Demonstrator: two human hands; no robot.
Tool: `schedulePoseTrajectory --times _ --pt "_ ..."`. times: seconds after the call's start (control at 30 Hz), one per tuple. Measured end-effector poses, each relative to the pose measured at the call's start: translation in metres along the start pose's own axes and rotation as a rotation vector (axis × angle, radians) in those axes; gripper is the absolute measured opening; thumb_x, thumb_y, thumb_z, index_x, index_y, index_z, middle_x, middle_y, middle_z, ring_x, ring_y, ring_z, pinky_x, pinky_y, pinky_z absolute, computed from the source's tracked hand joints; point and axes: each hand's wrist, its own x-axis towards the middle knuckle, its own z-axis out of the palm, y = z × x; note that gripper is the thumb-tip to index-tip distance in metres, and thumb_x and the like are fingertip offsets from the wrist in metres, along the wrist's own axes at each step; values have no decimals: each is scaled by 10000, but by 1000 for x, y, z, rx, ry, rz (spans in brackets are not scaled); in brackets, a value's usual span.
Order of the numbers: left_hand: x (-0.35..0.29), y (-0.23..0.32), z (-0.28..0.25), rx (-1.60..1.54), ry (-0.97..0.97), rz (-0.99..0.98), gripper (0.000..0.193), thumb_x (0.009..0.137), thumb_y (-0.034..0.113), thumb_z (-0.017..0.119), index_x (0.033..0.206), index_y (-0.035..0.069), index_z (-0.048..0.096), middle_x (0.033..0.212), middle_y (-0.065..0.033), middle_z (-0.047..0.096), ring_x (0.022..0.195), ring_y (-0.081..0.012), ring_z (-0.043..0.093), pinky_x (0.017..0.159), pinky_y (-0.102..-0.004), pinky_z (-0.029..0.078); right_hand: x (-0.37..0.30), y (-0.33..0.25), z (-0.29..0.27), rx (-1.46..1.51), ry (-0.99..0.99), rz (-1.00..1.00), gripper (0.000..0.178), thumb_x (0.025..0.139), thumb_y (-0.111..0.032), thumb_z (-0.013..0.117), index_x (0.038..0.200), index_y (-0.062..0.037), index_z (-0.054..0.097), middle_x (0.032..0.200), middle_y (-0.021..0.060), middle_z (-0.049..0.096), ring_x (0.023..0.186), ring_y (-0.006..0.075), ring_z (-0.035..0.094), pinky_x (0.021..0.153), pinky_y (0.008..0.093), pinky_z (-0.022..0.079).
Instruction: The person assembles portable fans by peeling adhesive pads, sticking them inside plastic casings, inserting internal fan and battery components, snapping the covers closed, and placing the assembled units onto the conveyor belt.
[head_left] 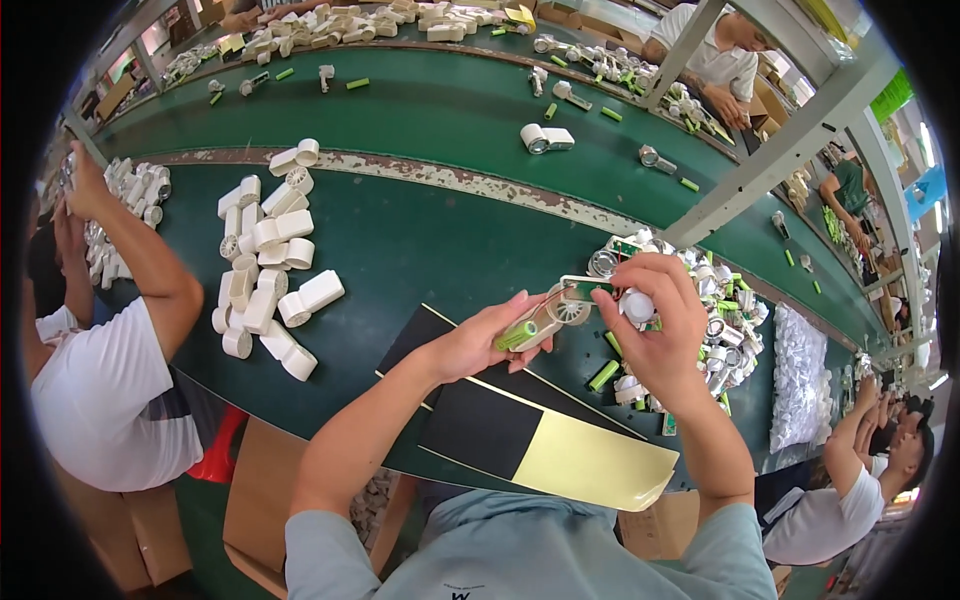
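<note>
My left hand [478, 343] is closed around an opened white handheld fan casing [572, 311], with a round vented end. A green cylindrical battery [516, 335] lies in its handle, partly covered by my fingers. At the casing's far end a small green circuit board [592, 286] with thin wires shows. My right hand [668, 322] is closed by the board, with a white round fan part [637, 306] between thumb and fingers. Beyond and beside that hand spreads a heap of fan inner parts [722, 335] with green batteries, partly hidden by it.
White fan casings [262, 240] lie in a loose group at left. Black and yellow sheets [600, 455] lie before me. A clear bag of parts [798, 375] sits at right. Beyond a worn ledge runs a green conveyor [440, 95]; a metal post [775, 150] slants across. Co-workers sit on both sides.
</note>
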Motion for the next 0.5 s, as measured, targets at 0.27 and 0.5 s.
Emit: schedulePoseTrajectory --times 0.27,0.5 --pt "-4 6 13 268 37 1 638 1148 385 456 1684 100 261 1043 -8 564 795 -52 439 663 -209 415 -21 15 2 -58 -7 -104 380 753 56 873 1063 -71 695 1185 147 647 1010 297 676 774 367 589" --pt "-6 2 15 244 21 -90 650 1145 347 479 1688 85 238 1129 -4 563 870 -72 437 687 -215 404 -27 41 8 -36 8 -188 420 759 76 856 1100 -89 674 1232 158 640 1046 303 662 815 375 583"
